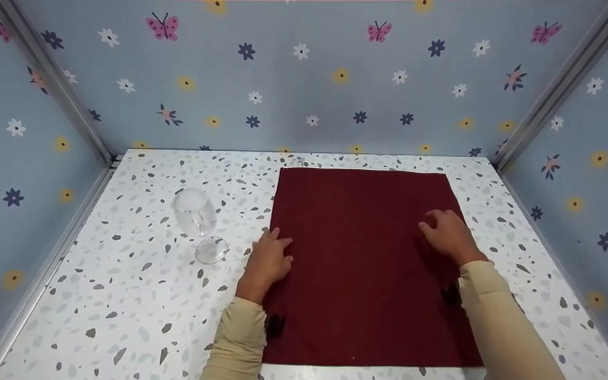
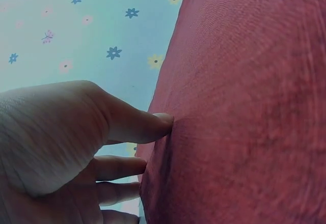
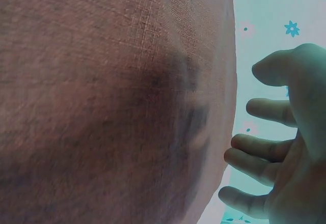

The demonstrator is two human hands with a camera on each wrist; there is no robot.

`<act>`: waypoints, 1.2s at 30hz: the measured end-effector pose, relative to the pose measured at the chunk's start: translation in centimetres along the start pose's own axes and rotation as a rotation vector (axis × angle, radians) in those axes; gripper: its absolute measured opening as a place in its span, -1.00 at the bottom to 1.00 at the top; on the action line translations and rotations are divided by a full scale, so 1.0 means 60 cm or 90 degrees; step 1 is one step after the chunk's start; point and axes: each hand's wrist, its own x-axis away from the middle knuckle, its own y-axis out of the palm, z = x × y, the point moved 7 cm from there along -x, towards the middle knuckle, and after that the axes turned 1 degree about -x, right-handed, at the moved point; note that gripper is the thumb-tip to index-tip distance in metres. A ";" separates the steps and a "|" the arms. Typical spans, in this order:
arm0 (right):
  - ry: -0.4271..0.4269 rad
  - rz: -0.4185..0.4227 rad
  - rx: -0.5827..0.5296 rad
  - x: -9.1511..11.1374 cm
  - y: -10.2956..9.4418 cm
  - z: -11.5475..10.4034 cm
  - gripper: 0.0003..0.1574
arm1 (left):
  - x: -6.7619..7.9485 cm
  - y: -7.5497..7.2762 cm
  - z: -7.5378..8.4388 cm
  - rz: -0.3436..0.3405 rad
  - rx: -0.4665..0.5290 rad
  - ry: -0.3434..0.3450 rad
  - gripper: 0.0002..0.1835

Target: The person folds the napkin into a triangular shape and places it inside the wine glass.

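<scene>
"On the table, left of the flat cloth: containers?"

"One upright glass (contents indiscernible)."

"Hands?"

"Left hand: fingers parted, touching the cloth's left edge. Right hand: fingers loosely bent, empty, above its right side."

L hand w/ fingers spread & thumb out, R hand well apart w/ fingers loosely bent.
</scene>
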 end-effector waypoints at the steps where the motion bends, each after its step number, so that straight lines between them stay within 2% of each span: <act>1: 0.001 -0.004 0.003 -0.003 0.002 0.000 -0.39 | 0.001 0.000 -0.001 -0.001 -0.001 -0.002 -0.57; 7: 0.015 -0.033 0.015 -0.016 0.014 0.007 -0.37 | 0.002 0.000 0.000 0.003 -0.004 0.005 -0.56; 16: 0.021 -0.058 -0.034 -0.034 0.032 0.011 -0.39 | 0.005 -0.002 -0.007 -0.011 -0.005 -0.002 -0.50; 25: 0.029 -0.065 -0.014 -0.038 0.021 0.024 -0.40 | -0.001 0.006 0.003 -0.008 0.001 0.002 -0.50; 29: 0.048 -0.059 0.006 -0.039 0.014 0.036 -0.38 | -0.003 0.011 0.007 -0.008 0.017 0.010 -0.50; 32: 0.066 -0.047 0.015 -0.043 0.011 0.043 -0.36 | -0.002 0.010 0.006 -0.005 0.025 0.017 -0.50; 36: 0.076 -0.035 0.016 -0.051 0.016 0.050 -0.33 | 0.001 0.003 -0.001 0.003 0.023 0.002 -0.50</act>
